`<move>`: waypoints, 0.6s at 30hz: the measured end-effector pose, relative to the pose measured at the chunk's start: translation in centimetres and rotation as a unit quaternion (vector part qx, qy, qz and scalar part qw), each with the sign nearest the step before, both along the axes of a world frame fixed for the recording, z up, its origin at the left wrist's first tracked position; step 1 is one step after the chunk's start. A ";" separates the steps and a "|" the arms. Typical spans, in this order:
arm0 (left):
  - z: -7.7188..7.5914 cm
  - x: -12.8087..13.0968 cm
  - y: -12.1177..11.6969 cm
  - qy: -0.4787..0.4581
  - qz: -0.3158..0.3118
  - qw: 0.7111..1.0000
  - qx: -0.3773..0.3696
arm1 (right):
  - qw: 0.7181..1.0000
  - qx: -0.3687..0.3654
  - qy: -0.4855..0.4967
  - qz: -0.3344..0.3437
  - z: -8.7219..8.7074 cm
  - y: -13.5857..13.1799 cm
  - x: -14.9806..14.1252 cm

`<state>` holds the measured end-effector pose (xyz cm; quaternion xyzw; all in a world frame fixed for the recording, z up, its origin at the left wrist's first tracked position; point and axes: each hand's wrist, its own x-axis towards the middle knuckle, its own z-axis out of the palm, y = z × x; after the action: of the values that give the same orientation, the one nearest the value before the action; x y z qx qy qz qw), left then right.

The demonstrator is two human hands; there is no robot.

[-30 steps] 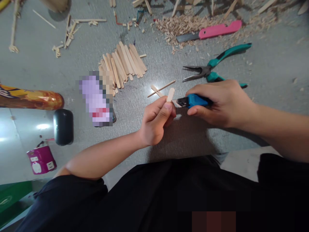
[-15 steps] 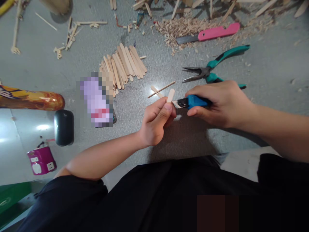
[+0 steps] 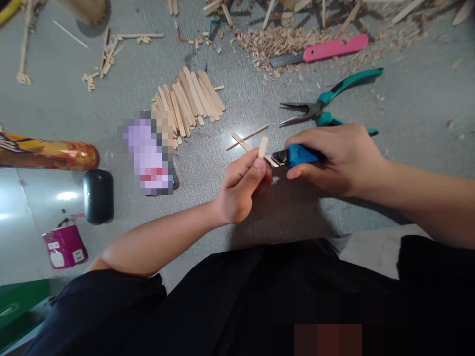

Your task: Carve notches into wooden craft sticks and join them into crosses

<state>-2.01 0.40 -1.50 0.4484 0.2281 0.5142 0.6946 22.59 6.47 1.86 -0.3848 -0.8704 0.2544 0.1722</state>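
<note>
Pinched between thumb and fingers of my left hand [image 3: 243, 185] is a wooden craft stick [image 3: 263, 147], its rounded tip pointing up and its lower part hidden by the fingers. My right hand [image 3: 337, 160] is wrapped round a blue utility knife [image 3: 301, 155]. The knife's blade [image 3: 270, 159] points left and meets or nearly meets the stick's edge beside my left thumb; exact contact is hard to tell. Just beyond the left hand, two thin wooden pieces [image 3: 254, 133] lie crossed on the table.
Green-handled pliers [image 3: 318, 109] lie open-jawed beyond my right hand. A pink-handled blade [image 3: 334, 48] rests by a heap of wood shavings [image 3: 274, 42]. Craft sticks [image 3: 189, 99] are piled near a blurred phone-like object [image 3: 148, 153]. A dark case [image 3: 98, 196] and purple adapter [image 3: 65, 247] sit left.
Both hands stay almost in place. The knife has turned slightly at the stick, and the stick is tilted a little differently.
</note>
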 end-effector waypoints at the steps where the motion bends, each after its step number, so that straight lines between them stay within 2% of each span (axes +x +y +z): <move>1: 0.1 0.0 0.0 0.003 -0.005 1.000 0.002 | 1.000 -0.003 -0.001 0.001 -0.1 0.0 0.0; 7: -0.1 0.0 -0.3 0.031 -0.008 0.999 0.017 | 0.998 0.030 0.053 0.025 -0.3 0.0 0.1; 12: 0.1 0.1 -0.6 0.017 0.005 0.998 0.066 | 0.998 -0.002 0.039 0.038 -0.1 -0.3 0.1; 18: 1.1 -0.5 -0.5 0.150 0.051 0.977 0.146 | 0.994 -0.013 0.101 0.040 -0.7 -1.0 0.0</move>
<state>-2.55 -0.10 -0.44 0.6044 0.2750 0.5037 0.5525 22.58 5.51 1.13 -0.3246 -0.8598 0.3097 0.2440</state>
